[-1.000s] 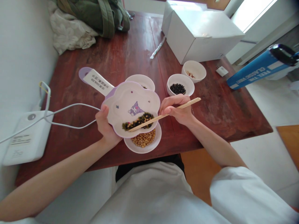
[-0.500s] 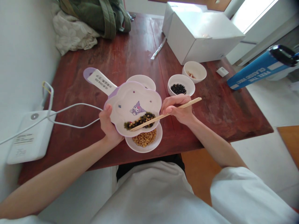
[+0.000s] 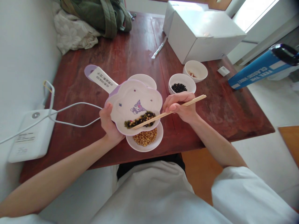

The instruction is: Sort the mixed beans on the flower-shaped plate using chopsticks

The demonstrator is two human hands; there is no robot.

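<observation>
My left hand [image 3: 109,124] grips the rim of a white flower-shaped plate [image 3: 137,96] with a purple edge and a cartoon print, tilting it above the table. A band of mixed dark and yellow beans [image 3: 140,119] lies on its lower part. My right hand [image 3: 178,107] holds wooden chopsticks [image 3: 168,112], whose tips rest in those beans. Under the plate sits a white bowl [image 3: 144,147] of yellow beans [image 3: 144,138]. A partly hidden white bowl [image 3: 146,77] stands behind the plate. Close to my right hand is a white bowl [image 3: 182,79] of black beans [image 3: 178,87].
A third white bowl [image 3: 195,71] holds a few pale bits. On the red-brown wooden table [image 3: 130,53] stand a white box [image 3: 203,37] and a green bag [image 3: 98,15]. A white device [image 3: 32,137] and its cable lie left; a blue tube [image 3: 259,70] juts in at right.
The plate and both hands sit slightly further right and higher in the view. The chopsticks remain in the beans, and my grip on both objects looks unchanged.
</observation>
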